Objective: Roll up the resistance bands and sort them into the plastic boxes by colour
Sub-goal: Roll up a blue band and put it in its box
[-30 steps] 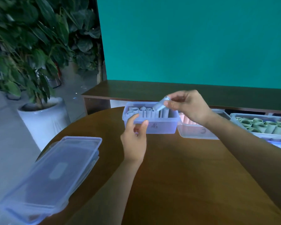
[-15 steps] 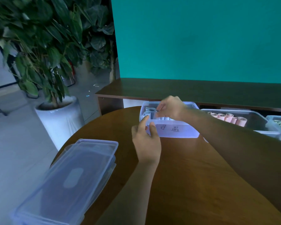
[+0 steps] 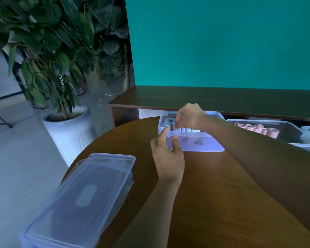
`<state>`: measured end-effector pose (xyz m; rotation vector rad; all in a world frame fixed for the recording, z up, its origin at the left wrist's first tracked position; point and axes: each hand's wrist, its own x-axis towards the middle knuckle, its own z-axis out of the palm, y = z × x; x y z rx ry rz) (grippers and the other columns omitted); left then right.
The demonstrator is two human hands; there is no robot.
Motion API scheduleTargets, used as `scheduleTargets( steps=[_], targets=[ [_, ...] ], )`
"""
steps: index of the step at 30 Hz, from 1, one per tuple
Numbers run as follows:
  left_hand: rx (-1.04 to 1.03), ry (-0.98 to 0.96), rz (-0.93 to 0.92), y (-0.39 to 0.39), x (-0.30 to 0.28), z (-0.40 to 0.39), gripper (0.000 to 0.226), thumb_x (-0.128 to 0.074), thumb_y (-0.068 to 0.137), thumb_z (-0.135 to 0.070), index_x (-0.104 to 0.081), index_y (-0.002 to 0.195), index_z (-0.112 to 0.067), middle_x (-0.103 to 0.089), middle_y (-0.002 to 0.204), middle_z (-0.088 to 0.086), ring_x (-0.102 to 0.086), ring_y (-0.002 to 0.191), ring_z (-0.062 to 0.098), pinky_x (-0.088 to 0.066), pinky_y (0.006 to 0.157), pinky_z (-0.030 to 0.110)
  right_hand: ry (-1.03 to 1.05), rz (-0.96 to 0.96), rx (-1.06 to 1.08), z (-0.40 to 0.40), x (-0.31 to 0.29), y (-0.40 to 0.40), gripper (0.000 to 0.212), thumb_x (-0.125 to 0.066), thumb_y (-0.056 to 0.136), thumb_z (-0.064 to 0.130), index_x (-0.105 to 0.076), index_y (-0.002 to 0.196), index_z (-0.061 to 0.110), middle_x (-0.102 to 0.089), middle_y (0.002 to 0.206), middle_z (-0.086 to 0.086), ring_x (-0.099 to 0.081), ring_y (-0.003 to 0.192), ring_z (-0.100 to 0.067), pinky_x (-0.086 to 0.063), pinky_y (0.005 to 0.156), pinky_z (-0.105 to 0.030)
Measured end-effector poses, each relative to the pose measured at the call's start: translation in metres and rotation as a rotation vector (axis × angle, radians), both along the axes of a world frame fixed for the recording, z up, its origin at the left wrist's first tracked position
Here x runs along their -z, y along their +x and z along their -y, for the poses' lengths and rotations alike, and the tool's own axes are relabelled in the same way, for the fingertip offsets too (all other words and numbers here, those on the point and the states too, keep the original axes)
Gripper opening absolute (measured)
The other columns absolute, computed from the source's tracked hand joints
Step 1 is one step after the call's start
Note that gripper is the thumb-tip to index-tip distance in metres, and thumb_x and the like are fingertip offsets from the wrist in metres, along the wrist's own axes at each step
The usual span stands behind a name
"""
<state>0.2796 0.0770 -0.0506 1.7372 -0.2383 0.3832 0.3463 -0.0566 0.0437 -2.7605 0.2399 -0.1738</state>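
The right hand (image 3: pixel 189 116) reaches down into the clear rectangular plastic box with handwritten marks on its front (image 3: pixel 202 144), fingertips curled and seemingly pinching 1 rolled pale-blue resistance band (image 3: pixel 174 124) among the row of blue rolls (image 3: pixel 188 129) standing inside; the exact contact is hard to make out. The left hand (image 3: pixel 168 154) grips that box's near-left corner, thumb and forefinger hooked over the rim. Just right of this box sits a second clear box (image 3: pixel 292 135) holding pink rolled bands (image 3: pixel 256 128). Both rest on the round brown wooden table (image 3: pixel 213 194). Near-left of the marked box, well apart, lies a stack of translucent plastic lids (image 3: pixel 86 197) at the table's edge. Far left stands a leafy plant in a white pot (image 3: pixel 68 129).
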Motion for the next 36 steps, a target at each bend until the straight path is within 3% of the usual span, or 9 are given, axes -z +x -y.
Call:
scheduleTargets(
  steps=[5,9,18,27,32,36],
  targets=[
    [0.009,-0.011,-0.003,-0.001,-0.001,0.000,0.045,-0.050,0.103,-0.032,-0.045,0.148,-0.027,-0.047,0.128,0.003,-0.057,0.106,0.014,-0.042,0.066,-0.004,-0.020,-0.075,-0.001,0.000,0.000,-0.001,0.038,-0.075,0.089,0.041,-0.077,0.100,0.005,-0.078,0.093,-0.007,-0.074,0.090,-0.020,-0.057,0.093,-0.038],
    [0.029,-0.023,-0.026,-0.002,-0.002,0.000,0.045,-0.050,0.104,-0.029,-0.044,0.149,-0.028,-0.047,0.130,0.004,-0.058,0.115,0.021,-0.043,0.065,-0.004,0.027,-0.056,-0.003,0.000,0.002,0.002,0.040,-0.080,0.083,0.043,-0.076,0.096,0.005,-0.077,0.086,-0.008,-0.075,0.082,-0.021,-0.060,0.087,-0.038],
    [0.026,-0.032,-0.009,0.001,0.001,0.001,0.044,-0.051,0.103,-0.030,-0.046,0.146,-0.030,-0.046,0.130,0.002,-0.059,0.114,0.022,-0.043,0.068,-0.004,-0.003,-0.084,-0.024,-0.006,0.002,0.004,0.043,-0.081,0.079,0.048,-0.073,0.092,0.008,-0.075,0.082,-0.006,-0.074,0.079,-0.020,-0.061,0.081,-0.035],
    [0.022,-0.043,-0.006,0.001,0.000,0.001,0.042,-0.052,0.102,-0.030,-0.047,0.144,-0.034,-0.040,0.122,-0.007,-0.058,0.115,0.017,-0.044,0.066,-0.003,0.055,-0.068,-0.015,-0.003,0.003,0.005,0.047,-0.084,0.076,0.047,-0.070,0.101,0.011,-0.073,0.089,-0.007,-0.073,0.079,-0.021,-0.062,0.082,-0.038],
    [0.025,-0.038,-0.013,0.001,0.001,0.002,0.044,-0.052,0.102,-0.030,-0.046,0.145,-0.033,-0.042,0.129,-0.002,-0.058,0.114,0.019,-0.042,0.066,-0.005,0.073,-0.064,-0.019,0.000,0.002,0.003,0.048,-0.088,0.074,0.042,-0.071,0.103,0.008,-0.075,0.091,-0.009,-0.074,0.083,-0.024,-0.061,0.084,-0.043],
    [0.010,-0.020,0.002,0.005,0.004,0.003,0.046,-0.052,0.102,-0.033,-0.043,0.147,-0.035,-0.042,0.129,-0.003,-0.058,0.113,0.015,-0.046,0.067,-0.001,0.092,-0.053,-0.023,0.007,0.000,0.000,0.042,-0.089,0.075,0.036,-0.071,0.102,0.009,-0.074,0.090,-0.005,-0.073,0.083,-0.021,-0.060,0.081,-0.035]
  ],
)
